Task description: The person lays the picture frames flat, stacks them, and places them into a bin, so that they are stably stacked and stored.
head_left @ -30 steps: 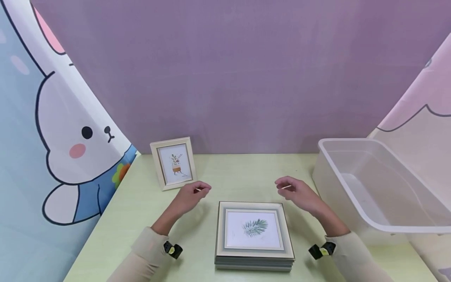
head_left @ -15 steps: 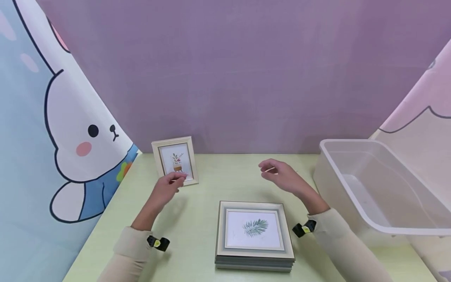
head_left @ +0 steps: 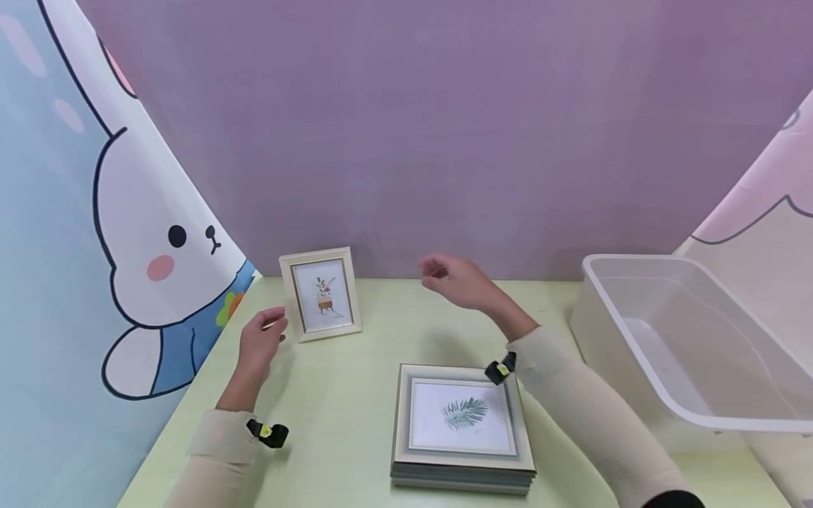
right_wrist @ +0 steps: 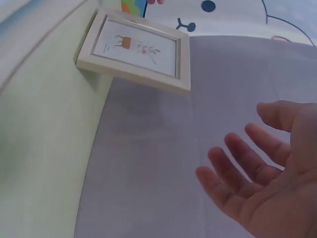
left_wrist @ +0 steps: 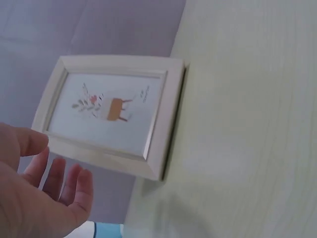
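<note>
A small cream picture frame [head_left: 320, 295] with a potted-plant print stands upright at the back left of the table. Just left of it is my left hand [head_left: 259, 344], fingers loosely bent and holding nothing; the left wrist view shows its fingertips near the picture frame's [left_wrist: 104, 111] side, and whether they touch it I cannot tell. My right hand [head_left: 460, 281] hovers in the air to the right of the frame, its fingers relaxed around nothing. In the right wrist view a gap separates that hand [right_wrist: 267, 173] from the picture frame [right_wrist: 136, 49].
A stack of larger picture frames [head_left: 464, 427], a green leaf print on top, lies at the front middle of the pale table [head_left: 330, 423]. On the right stands a translucent white plastic bin [head_left: 635, 367]. A purple backdrop [head_left: 406, 141] rises behind the table.
My left hand has moved left, passing in front of the small picture frame to its left side. My right hand has risen and moved left, away from the bin and toward that frame.
</note>
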`<state>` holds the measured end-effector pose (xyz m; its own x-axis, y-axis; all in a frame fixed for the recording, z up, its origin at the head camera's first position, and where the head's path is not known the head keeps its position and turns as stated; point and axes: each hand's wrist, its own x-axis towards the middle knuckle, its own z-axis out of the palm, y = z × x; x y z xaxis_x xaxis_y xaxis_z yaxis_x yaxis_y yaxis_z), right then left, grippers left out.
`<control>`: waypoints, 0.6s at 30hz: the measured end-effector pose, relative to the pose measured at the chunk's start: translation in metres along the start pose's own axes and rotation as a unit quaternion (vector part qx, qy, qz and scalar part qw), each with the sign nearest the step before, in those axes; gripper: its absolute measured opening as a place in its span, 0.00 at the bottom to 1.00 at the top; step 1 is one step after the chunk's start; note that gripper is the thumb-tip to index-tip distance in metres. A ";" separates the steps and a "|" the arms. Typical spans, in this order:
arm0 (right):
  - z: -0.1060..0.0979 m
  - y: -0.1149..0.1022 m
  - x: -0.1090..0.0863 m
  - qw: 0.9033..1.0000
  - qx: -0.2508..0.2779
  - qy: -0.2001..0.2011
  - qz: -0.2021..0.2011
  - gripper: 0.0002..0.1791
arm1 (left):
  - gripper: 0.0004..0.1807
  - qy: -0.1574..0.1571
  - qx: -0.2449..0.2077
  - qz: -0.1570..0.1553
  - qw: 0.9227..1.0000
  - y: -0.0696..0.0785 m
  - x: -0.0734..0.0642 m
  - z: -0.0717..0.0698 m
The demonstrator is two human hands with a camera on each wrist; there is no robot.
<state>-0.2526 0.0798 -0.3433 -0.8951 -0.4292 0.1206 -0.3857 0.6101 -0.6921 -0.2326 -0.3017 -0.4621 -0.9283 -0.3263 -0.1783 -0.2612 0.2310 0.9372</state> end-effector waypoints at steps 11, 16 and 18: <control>0.050 -0.045 0.067 0.998 -0.029 -0.003 -0.054 0.21 | 0.29 0.008 -0.051 -0.031 0.998 -0.020 0.019 -0.007; 0.075 -0.055 0.094 0.998 -0.020 -0.002 -0.053 0.22 | 0.29 0.003 -0.056 -0.030 0.998 -0.023 0.027 0.002; 0.083 -0.058 0.104 0.999 -0.027 -0.001 -0.047 0.24 | 0.29 0.004 -0.055 -0.032 0.998 -0.023 0.030 0.006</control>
<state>-0.3047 -0.0555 -0.3492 -0.8537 -0.4877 0.1826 -0.4803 0.6021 -0.6377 -0.2560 -0.3116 -0.4903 -0.9079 -0.3453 -0.2375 -0.2895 0.1069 0.9512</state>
